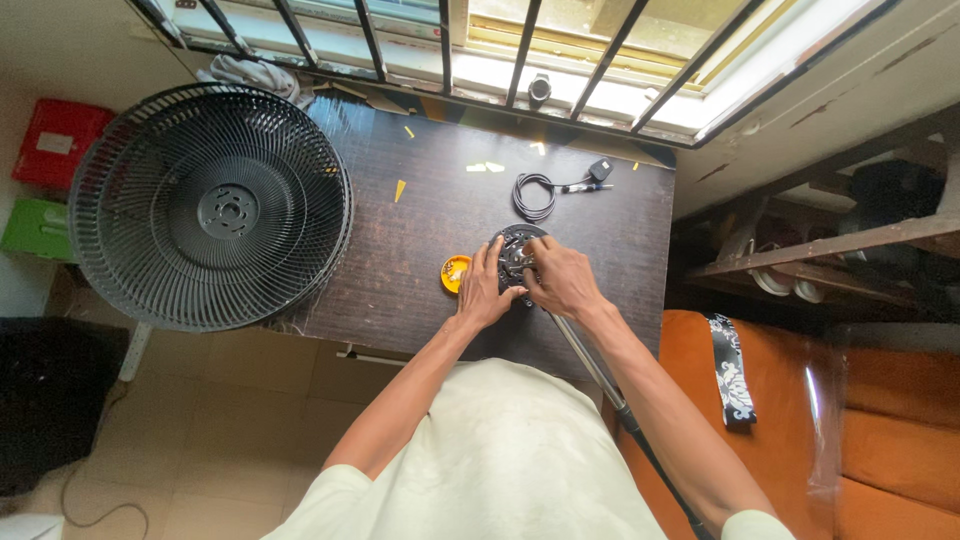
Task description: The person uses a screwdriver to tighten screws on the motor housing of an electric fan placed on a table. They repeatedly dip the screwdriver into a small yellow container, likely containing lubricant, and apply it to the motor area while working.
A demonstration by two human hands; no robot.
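Black round fan hub (517, 252), likely the motor housing on its pole, is sitting on the dark wooden table (420, 215), and both hands are working on it. Taking the hub as landmark:

- Left hand (483, 290) is pressing on the hub's left edge, fingers curled over the rim, gripping the hub to steady it.
- Right hand (562, 280) is lying on the hub's right side, fingertips pinching at something near the centre. Too small to tell whether it's a screw, a clip or a tool tip.
- Grey metal pole (590, 365) is running from under the hub down toward the person, between the forearms.
- Small orange dish (454, 271) is sitting just left of the hub, next to the left hand; contents not readable.
- Coiled black cable (535, 193) with a plug is lying just beyond the hub, toward the barred window (520, 60).
- Black fan grille (211, 207) is resting well to the left, overhanging the table's edge.
- Yellow scraps (400, 189) are scattered beyond the hub and to its left.

Risks as I see them:
- Hub is sitting close to the near edge with the pole hanging off; if the left-hand grip eases, the pole's weight could lever the hub off the table.
- Any small fastener under the right fingertips could slip and roll off, since the dish is on the other side.
- Grille overhang looks marginal; an elbow nudge or table jolt could tip it to the floor.
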